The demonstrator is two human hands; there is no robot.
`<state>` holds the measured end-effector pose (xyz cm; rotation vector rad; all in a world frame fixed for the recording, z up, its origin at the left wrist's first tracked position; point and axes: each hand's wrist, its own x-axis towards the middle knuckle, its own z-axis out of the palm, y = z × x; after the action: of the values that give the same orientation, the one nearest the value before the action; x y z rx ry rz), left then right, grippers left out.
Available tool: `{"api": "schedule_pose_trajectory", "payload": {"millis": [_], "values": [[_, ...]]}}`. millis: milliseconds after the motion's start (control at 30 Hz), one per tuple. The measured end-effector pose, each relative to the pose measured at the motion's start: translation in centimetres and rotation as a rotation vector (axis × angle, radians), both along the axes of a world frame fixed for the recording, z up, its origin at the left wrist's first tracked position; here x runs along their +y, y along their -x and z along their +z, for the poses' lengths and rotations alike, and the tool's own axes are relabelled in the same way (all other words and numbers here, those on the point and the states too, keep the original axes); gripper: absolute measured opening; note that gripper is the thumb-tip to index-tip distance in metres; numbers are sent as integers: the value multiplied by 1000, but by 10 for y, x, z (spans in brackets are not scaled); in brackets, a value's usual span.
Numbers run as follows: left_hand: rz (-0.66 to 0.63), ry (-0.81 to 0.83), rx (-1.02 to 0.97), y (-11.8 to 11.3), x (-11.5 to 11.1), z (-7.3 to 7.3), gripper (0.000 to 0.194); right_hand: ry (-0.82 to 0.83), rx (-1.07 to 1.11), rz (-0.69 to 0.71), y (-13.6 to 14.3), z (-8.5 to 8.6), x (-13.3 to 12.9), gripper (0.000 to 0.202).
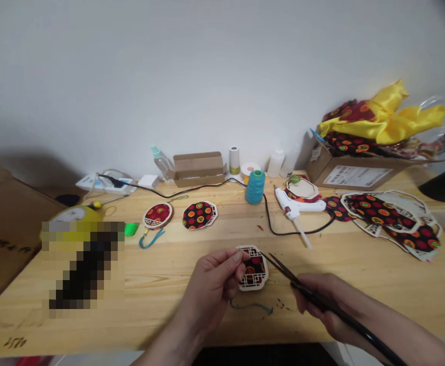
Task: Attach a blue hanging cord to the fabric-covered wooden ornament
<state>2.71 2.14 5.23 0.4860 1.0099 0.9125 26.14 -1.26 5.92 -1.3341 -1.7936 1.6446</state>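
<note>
Ornament (pixel 256 269) sits at the frame's lower centre, its upper left edge pinched between the left hand's (pixel 216 272) thumb and forefinger. It is probably light, with a stiff but brittle fretwork rim and soft cloth inside; the solid outer edge looks the safest hold. Fingers of the right hand (pixel 325 300) curl round a long black tool (pixel 348 319), tips slightly parted.

Fretwork frame (pixel 253 288) matt; black tool (pixel 354 324) glossy; tabletop (pixel 149 274) smooth wood.
</note>
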Motion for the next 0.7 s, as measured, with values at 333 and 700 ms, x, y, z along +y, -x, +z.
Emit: {"api": "schedule_pose_trajectory", "payload": {"millis": [333,700], "values": [[-101,-46,50,-5,-4,-1,14,91,-175,191,24,13,18,19],[-152,-74,83,-7,-4,-2,16,86,-54,154,33,7,29,23]]}}
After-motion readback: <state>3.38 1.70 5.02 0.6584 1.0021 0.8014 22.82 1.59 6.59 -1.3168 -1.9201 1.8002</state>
